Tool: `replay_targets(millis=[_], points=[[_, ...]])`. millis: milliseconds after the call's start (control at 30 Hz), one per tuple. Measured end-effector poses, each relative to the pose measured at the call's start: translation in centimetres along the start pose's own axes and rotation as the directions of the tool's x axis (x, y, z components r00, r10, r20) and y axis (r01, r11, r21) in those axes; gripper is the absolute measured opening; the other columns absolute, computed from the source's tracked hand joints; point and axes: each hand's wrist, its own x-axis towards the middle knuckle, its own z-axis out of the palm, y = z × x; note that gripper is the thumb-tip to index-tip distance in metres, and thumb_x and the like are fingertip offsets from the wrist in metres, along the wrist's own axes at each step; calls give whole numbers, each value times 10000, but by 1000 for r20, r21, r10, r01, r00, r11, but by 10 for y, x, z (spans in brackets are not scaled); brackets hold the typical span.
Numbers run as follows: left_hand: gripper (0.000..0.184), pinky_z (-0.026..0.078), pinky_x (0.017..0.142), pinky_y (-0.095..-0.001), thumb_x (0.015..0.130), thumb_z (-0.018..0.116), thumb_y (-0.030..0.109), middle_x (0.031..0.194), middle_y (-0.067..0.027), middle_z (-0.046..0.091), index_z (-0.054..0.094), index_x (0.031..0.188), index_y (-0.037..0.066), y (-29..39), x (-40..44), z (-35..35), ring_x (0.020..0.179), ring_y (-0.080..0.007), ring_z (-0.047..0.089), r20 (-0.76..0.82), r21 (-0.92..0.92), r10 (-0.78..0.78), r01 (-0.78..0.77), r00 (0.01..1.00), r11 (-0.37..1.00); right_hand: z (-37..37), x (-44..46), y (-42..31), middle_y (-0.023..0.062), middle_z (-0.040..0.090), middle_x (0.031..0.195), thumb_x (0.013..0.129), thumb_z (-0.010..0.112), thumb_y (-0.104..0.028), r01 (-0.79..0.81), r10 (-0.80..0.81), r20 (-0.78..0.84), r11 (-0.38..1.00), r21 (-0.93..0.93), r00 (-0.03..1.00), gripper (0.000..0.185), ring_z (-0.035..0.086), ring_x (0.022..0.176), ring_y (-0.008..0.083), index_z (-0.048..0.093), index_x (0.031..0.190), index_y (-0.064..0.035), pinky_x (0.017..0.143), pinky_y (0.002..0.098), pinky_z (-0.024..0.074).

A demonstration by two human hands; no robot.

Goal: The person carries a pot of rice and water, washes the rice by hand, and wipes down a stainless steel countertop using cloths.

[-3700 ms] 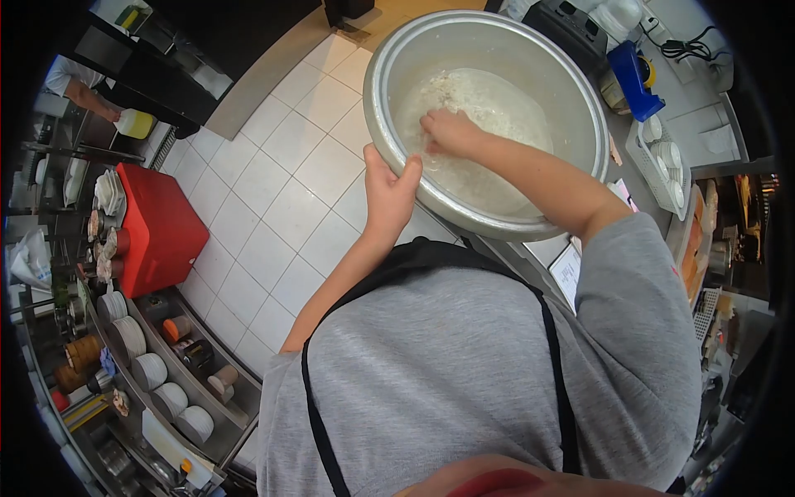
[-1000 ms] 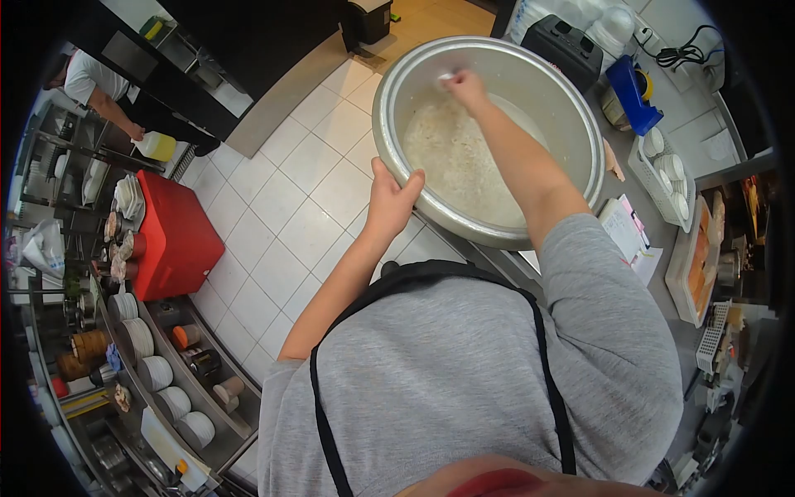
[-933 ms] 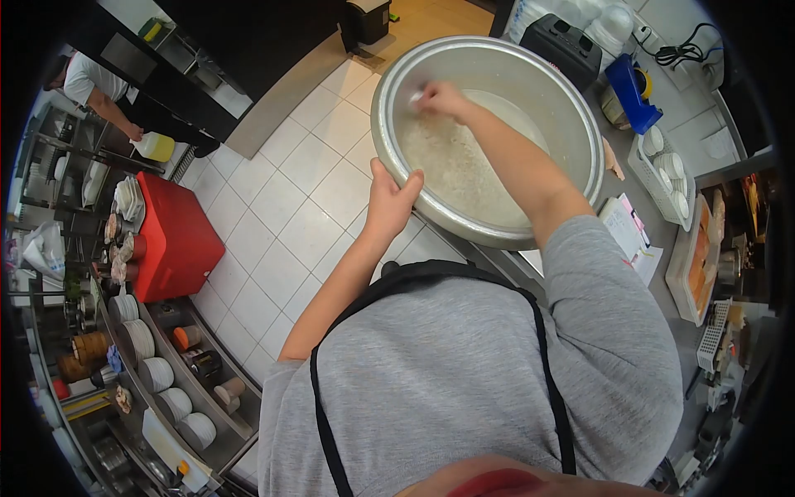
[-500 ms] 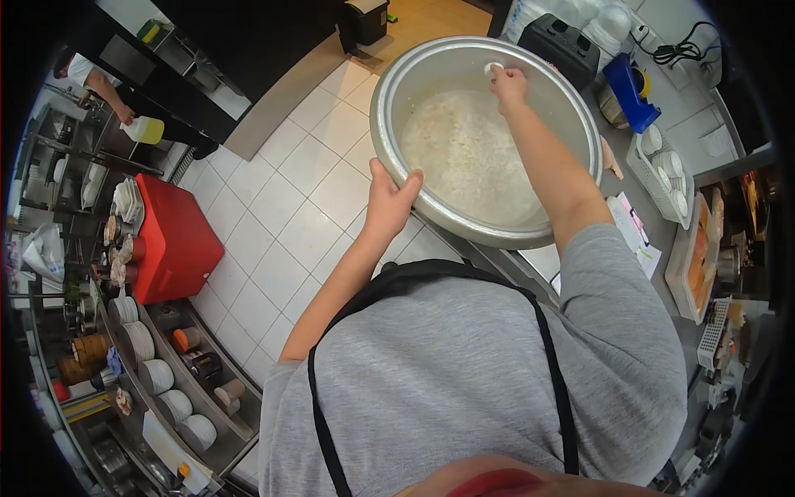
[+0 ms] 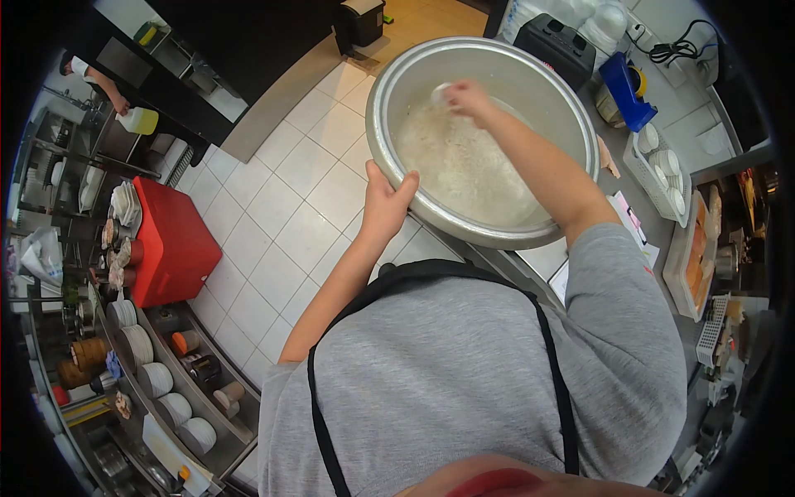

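Note:
A large, wide metal pot [image 5: 387, 178] is tilted towards me, with whitish, grainy stuff that looks like rice [image 5: 476, 170] spread over its bottom. My left hand [image 5: 387, 199] is closed on the pot's near left rim, the thumb turned up against the edge. Inside the pot, my right hand [image 5: 470, 103] is closed around a small white object with a rounded edge [image 5: 440, 94]; motion blurs it and its kind is unclear. That hand is above the far left part of the contents.
On the right counter are a black appliance [image 5: 553, 48], a blue holder [image 5: 627, 91], a white basket of small dishes [image 5: 659, 172] and a tray of orange food [image 5: 694, 257]. At left, a red box [image 5: 172, 242] stands by plate stacks [image 5: 155, 378]. A person [image 5: 103, 87] holds a yellowish container [image 5: 139, 121].
My right hand has swept left and slightly down inside the pot with the white object. The pot has shifted slightly left; my left hand keeps its hold on the rim.

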Motion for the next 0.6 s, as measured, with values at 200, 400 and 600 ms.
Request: replay_targets(millis=[200, 400, 600], points=[[377, 445, 631, -283, 776, 592, 185, 818, -139, 503, 316, 934, -18, -4, 2, 1, 735, -166, 514, -20, -8, 32, -32, 999, 999, -56, 35, 19, 215, 525, 917, 670, 636, -175, 111, -213, -713, 976, -187, 668, 190, 482, 945, 311, 542, 770, -43, 804, 363, 412], [370, 438, 569, -264, 787, 582, 177, 789, -127, 500, 308, 938, -21, 1, 1, -1, 674, -143, 502, 20, 16, -30, 30, 999, 999, 20, 56, 22, 143, 603, 724, 653, 664, -186, 144, -276, -354, 923, -356, 894, 143, 579, 718, 245, 594, 674, -64, 644, 333, 462], [368, 449, 604, -281, 790, 581, 171, 810, -135, 505, 309, 939, -27, -1, 1, 0, 703, -156, 512, 21, -25, 32, -32, 999, 999, 65, -27, 9, 44, 555, 634, 708, 666, -162, 19, 18, 390, 996, -91, 921, 144, 554, 563, 139, 574, 726, -53, 485, 269, 441]])
